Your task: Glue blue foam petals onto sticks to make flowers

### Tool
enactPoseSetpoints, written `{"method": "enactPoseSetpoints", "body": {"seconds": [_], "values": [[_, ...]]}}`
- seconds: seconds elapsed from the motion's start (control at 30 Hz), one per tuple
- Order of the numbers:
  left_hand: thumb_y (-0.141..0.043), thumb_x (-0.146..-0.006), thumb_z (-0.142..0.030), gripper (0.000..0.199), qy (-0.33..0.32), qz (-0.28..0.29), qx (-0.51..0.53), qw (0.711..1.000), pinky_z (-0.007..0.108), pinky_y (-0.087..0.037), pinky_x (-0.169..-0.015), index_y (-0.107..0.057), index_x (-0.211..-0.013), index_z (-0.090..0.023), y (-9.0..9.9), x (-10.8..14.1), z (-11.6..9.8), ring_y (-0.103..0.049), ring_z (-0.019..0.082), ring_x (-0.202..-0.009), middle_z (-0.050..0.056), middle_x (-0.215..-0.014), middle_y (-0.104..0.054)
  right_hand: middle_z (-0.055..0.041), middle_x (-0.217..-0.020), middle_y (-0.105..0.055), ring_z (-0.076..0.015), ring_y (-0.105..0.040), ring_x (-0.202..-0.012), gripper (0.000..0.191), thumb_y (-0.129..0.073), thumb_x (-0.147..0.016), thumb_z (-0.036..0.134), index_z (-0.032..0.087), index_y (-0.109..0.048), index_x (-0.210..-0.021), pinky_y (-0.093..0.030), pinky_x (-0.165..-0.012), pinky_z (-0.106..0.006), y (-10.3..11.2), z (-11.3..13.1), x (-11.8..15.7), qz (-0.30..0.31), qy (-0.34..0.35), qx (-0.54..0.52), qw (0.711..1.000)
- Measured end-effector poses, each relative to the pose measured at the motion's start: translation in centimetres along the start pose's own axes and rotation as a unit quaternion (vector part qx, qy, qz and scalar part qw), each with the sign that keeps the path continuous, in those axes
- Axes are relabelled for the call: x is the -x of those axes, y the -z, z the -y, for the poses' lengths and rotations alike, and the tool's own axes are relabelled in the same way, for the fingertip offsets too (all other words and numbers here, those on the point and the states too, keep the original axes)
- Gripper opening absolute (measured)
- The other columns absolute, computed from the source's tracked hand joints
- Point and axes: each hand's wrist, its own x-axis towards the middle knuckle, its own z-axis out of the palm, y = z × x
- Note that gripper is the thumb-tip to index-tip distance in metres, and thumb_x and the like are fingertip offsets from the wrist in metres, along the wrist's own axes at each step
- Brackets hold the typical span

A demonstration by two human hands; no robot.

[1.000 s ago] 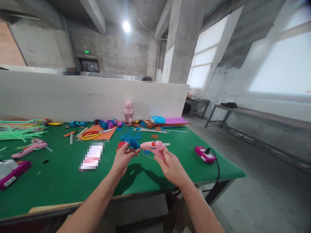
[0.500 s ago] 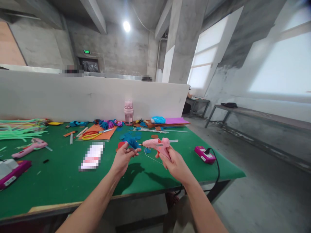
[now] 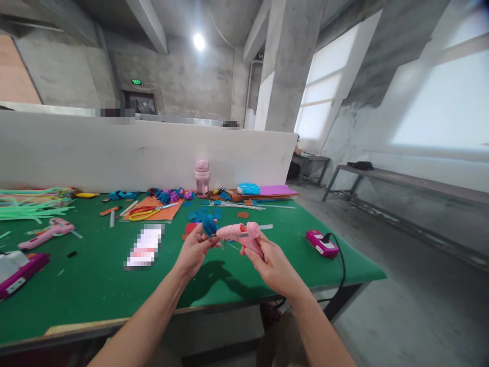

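Left hand (image 3: 193, 251): mine, thumb and fingertips pinching a curled blue piece (image 3: 209, 223), raised above the bench (image 3: 133, 300).
Right hand (image 3: 271, 260): mine, wrapped round the handle of a pink glue gun (image 3: 242, 233); clear glue stick (image 3: 266, 227) protruding behind.
Nozzle: at the blue piece, close to my left fingertips; contact or small gap, I cannot tell.
Hazard, heat: if the tip is hot, a slip of my right wrist could burn those fingertips.
Hazard, glue: squeezing too long could flood the blue piece or stick it to my skin.
Bench top: green; second glue gun (image 3: 49, 233) far left, magenta power strip (image 3: 322, 243) at right, its black cord hanging over the edge.
Bench, farther: flat blue cut-outs (image 3: 206, 214); scissors (image 3: 154, 209) across an orange sheet (image 3: 171, 213).
Back edge: pink bottle (image 3: 202, 178), upright before a white panel (image 3: 160, 153).
Room: bare concrete, square pillar (image 3: 292, 61), bright windows at right, one lit lamp (image 3: 199, 42).
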Motion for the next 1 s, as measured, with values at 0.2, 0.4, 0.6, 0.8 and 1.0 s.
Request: {"method": "enactPoseSetpoints", "body": {"seconds": [0.2,0.4,0.6,0.8,1.0], "values": [[-0.074,-0.059,-0.019,0.053,0.004,-0.006,-0.006,1.000,0.022,-0.044,-0.059,-0.058,-0.109,-0.019,-0.08,0.04,-0.05,-0.055,0.010,-0.059,0.000,-0.070,-0.065,-0.0076,-0.097,-0.063,-0.0214,-0.060,-0.090,0.027,-0.041,-0.087,0.028,0.019,-0.056,-0.107,-0.048,-0.078,-0.033,-0.11,-0.30,0.02,0.019,-0.003,-0.003,1.000],[-0.074,-0.059,-0.018,0.054,0.005,-0.001,-0.011,1.000,0.022,-0.044,-0.058,-0.057,-0.111,-0.019,0.07,-0.02,0.08,-0.056,0.010,-0.059,0.000,-0.072,-0.065,-0.0075,-0.098,-0.063,-0.0222,-0.059,-0.092,0.027,-0.041,-0.087,0.027,0.019,-0.056,-0.108,-0.048,-0.078,-0.033,-0.12,-0.27,0.00,0.016,0.001,0.003,1.000],[-0.072,-0.063,-0.019,0.052,0.005,0.007,-0.008,1.000,0.022,-0.043,-0.059,-0.055,-0.112,-0.019,0.18,-0.05,0.18,-0.056,0.009,-0.059,0.000,-0.071,-0.065,-0.0068,-0.090,-0.063,-0.0224,-0.059,-0.092,0.023,-0.041,-0.087,0.026,0.019,-0.057,-0.102,-0.048,-0.078,-0.033,-0.07,-0.20,-0.02,0.025,-0.004,-0.004,1.000],[-0.072,-0.062,-0.019,0.052,0.007,0.005,-0.008,1.000,0.021,-0.043,-0.059,-0.056,-0.111,-0.020,0.09,0.00,0.13,-0.055,0.009,-0.058,0.000,-0.071,-0.064,-0.0081,-0.093,-0.063,-0.0232,-0.057,-0.098,0.023,-0.041,-0.087,0.026,0.018,-0.056,-0.103,-0.046,-0.082,-0.035,-0.04,0.01,-0.06,0.036,-0.021,-0.008,0.999],[-0.073,-0.060,-0.019,0.054,0.004,0.001,-0.011,1.000,0.022,-0.044,-0.059,-0.056,-0.111,-0.018,-0.07,0.03,0.05,-0.056,0.010,-0.058,0.001,-0.073,-0.065,-0.0092,-0.111,-0.059,-0.0235,-0.055,-0.104,0.028,-0.041,-0.087,0.026,0.018,-0.053,-0.112,-0.044,-0.087,-0.036,-0.07,-0.08,-0.03,0.038,-0.020,-0.021,0.999]]}}
